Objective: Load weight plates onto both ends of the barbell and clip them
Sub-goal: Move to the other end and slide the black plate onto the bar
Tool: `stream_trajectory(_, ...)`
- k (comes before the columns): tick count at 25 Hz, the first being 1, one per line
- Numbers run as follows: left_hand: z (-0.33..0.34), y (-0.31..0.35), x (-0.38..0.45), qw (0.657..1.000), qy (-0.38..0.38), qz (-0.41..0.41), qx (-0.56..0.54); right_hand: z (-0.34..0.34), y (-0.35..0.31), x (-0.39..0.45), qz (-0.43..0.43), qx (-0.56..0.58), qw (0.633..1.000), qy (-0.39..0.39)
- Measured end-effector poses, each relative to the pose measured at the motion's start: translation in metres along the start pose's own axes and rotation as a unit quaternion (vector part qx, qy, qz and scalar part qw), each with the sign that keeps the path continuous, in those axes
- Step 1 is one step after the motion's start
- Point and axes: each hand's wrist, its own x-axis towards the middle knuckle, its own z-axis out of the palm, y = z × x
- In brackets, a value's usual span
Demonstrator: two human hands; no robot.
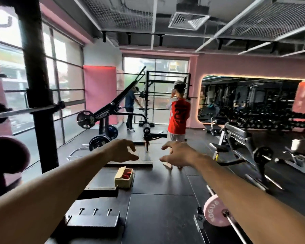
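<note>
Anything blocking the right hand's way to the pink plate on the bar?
Nothing visible. The right hand reaches out ahead, empty; the pink plate sits on the barbell low right, beside that forearm, with only bare floor mat around it.

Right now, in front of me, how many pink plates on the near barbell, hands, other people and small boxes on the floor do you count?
Pink plates on the near barbell: 1
Hands: 2, left hand and right hand, both empty
Other people: 2, one in blue, one in red
Small boxes: 1
Total: 6

A pink weight plate [215, 210] sits on a steel barbell [236, 228] sleeve at lower right.
</note>
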Motion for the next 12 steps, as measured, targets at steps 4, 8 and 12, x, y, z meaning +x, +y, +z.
stream_trajectory(4, 0.015, -0.021, 0.104, 0.999, 0.033, -0.029, 0.031, 0.006, 0.048, 0.119, -0.034, 0.005, 0.999, -0.025)
stream_trajectory(8, 0.017, -0.048, 0.229, 0.998, 0.043, -0.045, 0.021, 0.003, 0.088, 0.257, -0.059, 0.002, 0.997, -0.041)
stream_trajectory(12, 0.002, -0.055, 0.353, 0.995, 0.075, -0.061, 0.008, -0.02, 0.117, 0.396, -0.077, 0.012, 0.997, -0.015)
